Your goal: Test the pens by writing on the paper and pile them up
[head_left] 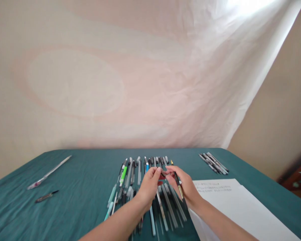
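Observation:
My right hand [182, 182] is closed around a slim black-and-gold pen [177, 180], whose gold pointed tip sticks out above the fingers. Close against it, my left hand [150, 184] pinches a small dark, slender piece [163, 173] that looks like a pen part or cap; its kind is not clear. The right fingertips reach this piece too. Beneath and around both hands lie many pens in rows, among them clear-barrelled pens [169, 204], a bright green pen [123, 175] and a light blue pen [152, 221]. My forearms hide some of them.
White paper sheets [230, 211] with faint handwriting lie at the right. Behind them is a bundle of pens [214, 163]. On the left of the green cloth [85, 187] rest a long clear pen [50, 172] and a short dark pen [46, 196]. A pale curtain [140, 83] hangs behind.

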`<state>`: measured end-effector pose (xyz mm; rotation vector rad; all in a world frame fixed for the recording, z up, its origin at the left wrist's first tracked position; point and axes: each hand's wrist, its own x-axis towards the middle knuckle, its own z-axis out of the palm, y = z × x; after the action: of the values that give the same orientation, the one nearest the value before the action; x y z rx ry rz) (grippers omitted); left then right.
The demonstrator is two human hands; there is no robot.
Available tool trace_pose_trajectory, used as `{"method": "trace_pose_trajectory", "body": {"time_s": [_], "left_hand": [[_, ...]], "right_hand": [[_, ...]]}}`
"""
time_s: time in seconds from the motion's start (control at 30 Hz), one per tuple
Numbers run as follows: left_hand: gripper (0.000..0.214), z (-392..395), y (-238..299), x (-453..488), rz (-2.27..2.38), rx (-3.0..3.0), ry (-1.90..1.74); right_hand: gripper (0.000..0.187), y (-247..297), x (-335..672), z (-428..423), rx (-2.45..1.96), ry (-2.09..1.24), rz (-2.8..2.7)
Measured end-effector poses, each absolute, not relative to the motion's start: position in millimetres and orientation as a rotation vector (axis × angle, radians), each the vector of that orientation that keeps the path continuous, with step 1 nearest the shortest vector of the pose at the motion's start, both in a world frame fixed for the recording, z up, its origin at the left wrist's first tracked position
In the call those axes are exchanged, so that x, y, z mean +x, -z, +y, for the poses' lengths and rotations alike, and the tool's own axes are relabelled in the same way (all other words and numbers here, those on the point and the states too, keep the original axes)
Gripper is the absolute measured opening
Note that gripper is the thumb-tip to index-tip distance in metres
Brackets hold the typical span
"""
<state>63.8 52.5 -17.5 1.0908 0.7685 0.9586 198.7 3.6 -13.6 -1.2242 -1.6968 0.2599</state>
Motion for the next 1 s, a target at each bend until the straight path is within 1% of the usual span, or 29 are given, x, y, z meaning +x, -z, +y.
{"method": "trace_pose_trajectory", "body": {"time_s": [0.1, 0.2, 0.27, 0.4, 0.5, 0.73, 1.0], "left_hand": [[0.027, 58.3, 18.1, 63.6, 0.706, 0.926, -0.998], [0.023, 61.1, 17.6, 63.8, 0.666, 0.778, -0.996], [0.020, 60.8, 17.3, 64.2, 0.669, 0.733, -0.989], [0.018, 58.5, 16.7, 65.2, 0.665, 0.716, -0.979], [0.017, 56.5, 15.0, 65.4, 0.651, 0.716, -0.969], [0.019, 48.0, 10.1, 66.3, 0.614, 0.727, -0.908], [0.027, 38.8, 11.7, 68.9, 0.583, 0.842, -0.926]], "right_hand": [[0.031, 21.8, 200.0, -4.2, -1.153, -0.217, -1.739], [0.031, 29.7, 199.9, -11.7, -1.088, -0.131, -1.826], [0.027, 34.0, 199.0, -13.6, -1.060, -0.093, -1.824], [0.012, 39.1, 197.5, -11.1, -1.033, -0.078, -1.724], [0.008, 39.1, 197.4, -9.3, -1.069, -0.076, -1.708], [0.010, 38.1, 197.1, -8.4, -1.074, -0.094, -1.726], [0.015, 42.1, 198.3, -6.6, -1.056, -0.064, -1.720]]}}
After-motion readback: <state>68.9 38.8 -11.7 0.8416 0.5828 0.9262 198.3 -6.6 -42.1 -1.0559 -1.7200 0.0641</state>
